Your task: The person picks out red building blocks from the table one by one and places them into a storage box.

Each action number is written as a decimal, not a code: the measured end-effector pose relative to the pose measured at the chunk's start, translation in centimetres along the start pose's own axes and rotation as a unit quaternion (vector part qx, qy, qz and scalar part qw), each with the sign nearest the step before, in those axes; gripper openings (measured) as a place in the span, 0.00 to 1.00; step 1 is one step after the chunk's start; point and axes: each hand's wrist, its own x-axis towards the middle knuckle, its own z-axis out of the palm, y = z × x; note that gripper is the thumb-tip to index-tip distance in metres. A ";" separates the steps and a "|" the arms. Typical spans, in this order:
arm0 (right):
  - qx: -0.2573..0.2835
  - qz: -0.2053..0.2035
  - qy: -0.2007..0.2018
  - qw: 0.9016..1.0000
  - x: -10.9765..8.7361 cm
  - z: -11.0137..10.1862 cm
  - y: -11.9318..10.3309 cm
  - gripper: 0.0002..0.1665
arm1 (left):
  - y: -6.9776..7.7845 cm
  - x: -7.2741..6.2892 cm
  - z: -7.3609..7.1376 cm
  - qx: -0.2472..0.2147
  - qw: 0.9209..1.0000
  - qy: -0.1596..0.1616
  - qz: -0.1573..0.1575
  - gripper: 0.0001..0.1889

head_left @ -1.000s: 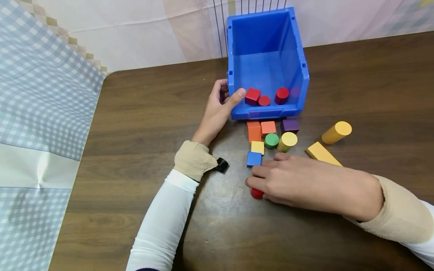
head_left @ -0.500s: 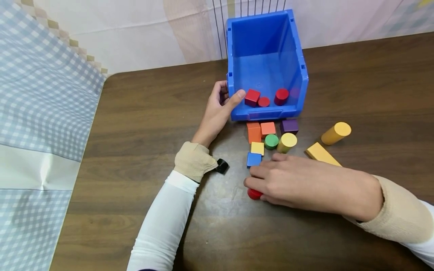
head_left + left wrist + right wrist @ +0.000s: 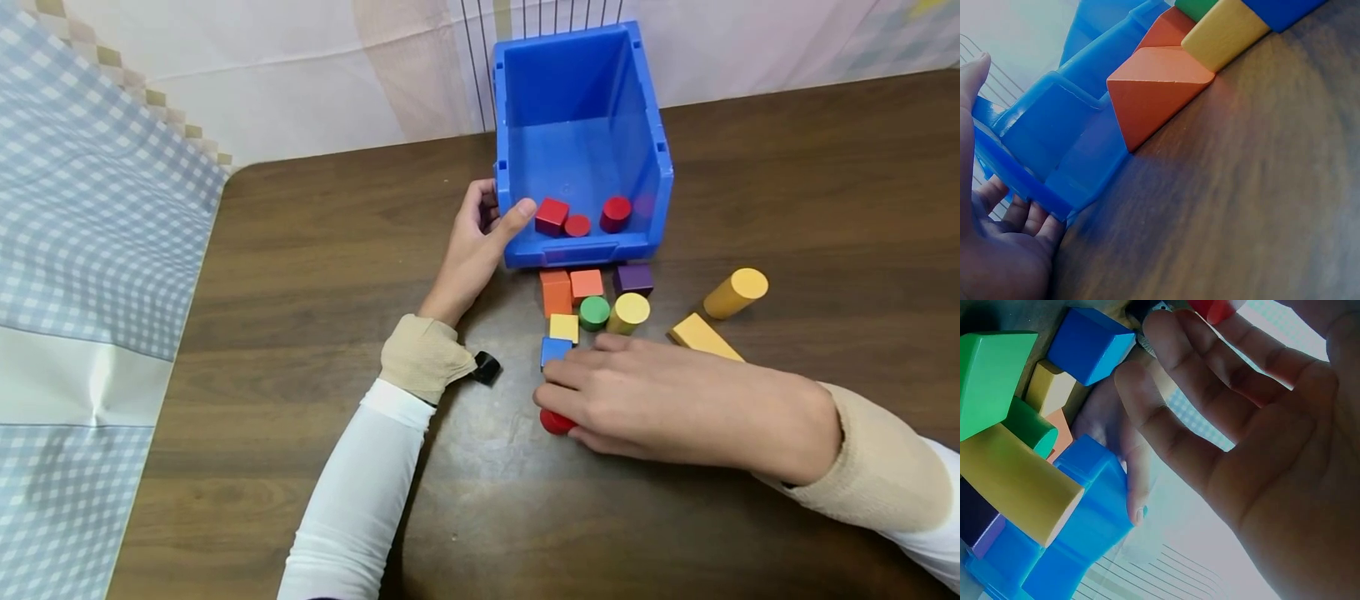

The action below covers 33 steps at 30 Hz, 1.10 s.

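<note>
My left hand (image 3: 468,250) grips the near left wall of a blue bin (image 3: 585,250), thumb over the rim and fingers outside, as the left wrist view also shows. Two red cylinders (image 3: 616,214) and a red cube (image 3: 552,217) lie inside the bin. Low over the table, my right hand (image 3: 645,400) pinches a rounded red block (image 3: 555,422) between thumb and fingers; most of the block is hidden. Beside its fingertips is a blue cube (image 3: 556,352). The right wrist view shows a green block (image 3: 994,381) that the hand covers in the head view.
In front of the bin stand orange blocks (image 3: 557,292), a purple block (image 3: 633,279), a green cylinder (image 3: 594,312), a yellow cylinder (image 3: 628,312) and a small yellow block (image 3: 564,328). Farther right are a tall yellow cylinder (image 3: 737,292) and a long yellow block (image 3: 703,336).
The red block shifts slightly left at the right fingertips and shows more of itself. My left hand stays on the bin. The whole head view drifts a little.
</note>
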 end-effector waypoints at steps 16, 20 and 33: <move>-0.025 -0.009 0.028 0.999 -0.1 -0.1 0.2 0.10 | -0.2 -0.1 -0.2 0.002 1.000 0.003 -0.004 0.30; -0.028 -0.007 0.038 0.999 -0.2 -0.1 0.3 0.10 | 0.0 0.0 0.0 0.001 1.000 0.000 -0.002 0.30; -0.044 0.002 0.061 0.997 -0.5 -0.7 0.9 0.16 | 0.2 -0.1 0.0 -0.002 1.000 -0.003 -0.002 0.29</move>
